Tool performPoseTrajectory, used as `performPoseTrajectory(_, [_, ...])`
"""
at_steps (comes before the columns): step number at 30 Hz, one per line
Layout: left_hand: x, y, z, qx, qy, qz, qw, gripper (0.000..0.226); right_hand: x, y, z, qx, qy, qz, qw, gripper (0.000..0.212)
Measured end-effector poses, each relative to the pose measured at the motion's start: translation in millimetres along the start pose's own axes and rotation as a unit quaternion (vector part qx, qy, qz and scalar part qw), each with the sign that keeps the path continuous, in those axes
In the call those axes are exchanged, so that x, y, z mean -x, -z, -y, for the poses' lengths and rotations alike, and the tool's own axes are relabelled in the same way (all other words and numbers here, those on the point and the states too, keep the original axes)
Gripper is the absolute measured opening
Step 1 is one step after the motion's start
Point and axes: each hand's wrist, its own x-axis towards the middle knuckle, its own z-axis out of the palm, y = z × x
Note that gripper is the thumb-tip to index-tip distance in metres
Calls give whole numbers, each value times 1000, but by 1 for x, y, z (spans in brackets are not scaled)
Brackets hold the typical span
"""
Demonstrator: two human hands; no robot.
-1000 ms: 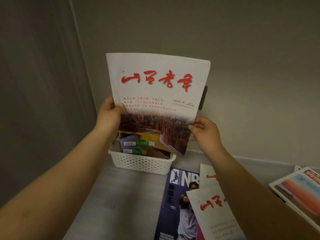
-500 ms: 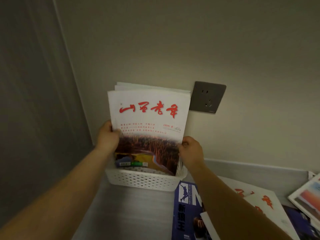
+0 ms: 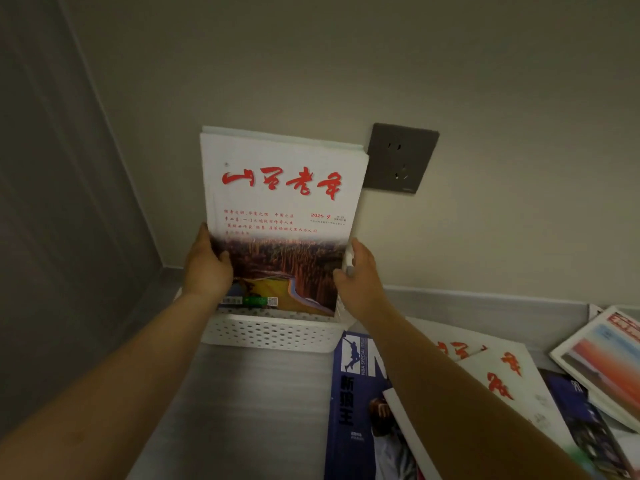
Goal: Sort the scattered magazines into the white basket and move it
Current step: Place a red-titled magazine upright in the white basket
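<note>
A white magazine with red calligraphy and a landscape photo point(image 3: 282, 216) stands upright in the white perforated basket point(image 3: 273, 334), in front of other upright magazines. My left hand point(image 3: 206, 268) grips its left edge with the thumb on the cover. My right hand point(image 3: 356, 275) holds the right edge of the stack. On the grey surface to the right lie a blue NBA magazine point(image 3: 356, 403), white magazines with red lettering point(image 3: 502, 379) and a sunset-cover magazine point(image 3: 602, 362).
The basket sits in the corner, with a grey wall point(image 3: 62, 237) on the left and a beige wall behind. A dark wall socket point(image 3: 400, 157) is just right of the magazine tops. The grey surface point(image 3: 249, 410) stretches toward me.
The held magazine has come down from above the basket and now stands in it against the others. Both hands followed it down and stay at its edges.
</note>
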Motion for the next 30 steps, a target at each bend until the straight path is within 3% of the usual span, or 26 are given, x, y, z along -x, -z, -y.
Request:
performPoseTrajectory(4, [26,8,-1,-42,-9,-3,999,59,29,38,-25,42,1,14,999,43])
performPoseTrajectory(8, [105,7,-16,-21,-98,-50,994,43,74,112,-81,91,-88,-12,992,33])
performPoseTrajectory(10, [163,-4,-18,34,-90,16,995,32,98,154,-109,80,-163,-12,983,31])
performPoseTrajectory(14, [276,-57,-13,117,19,212,970,60,139,220,-152,91,-266,12,960,29])
performPoseTrajectory(16, [312,-84,-12,124,111,266,949,46,153,238,-166,87,-287,39,953,21])
performPoseTrajectory(18, [331,-102,-11,108,146,296,938,50,163,249,-171,58,-308,53,948,24])
performPoseTrajectory(20, [337,-112,-14,66,122,289,947,49,169,255,-173,28,-311,60,948,23])
performPoseTrajectory(23, [340,-117,-35,48,124,257,957,29,178,260,-178,-36,-321,75,943,21])
performPoseTrajectory(26, [340,-121,-52,57,183,198,961,23,184,261,-180,-73,-328,97,937,21])
performPoseTrajectory(30, [345,-119,-57,119,241,200,942,26,189,261,-184,-78,-327,133,932,17])
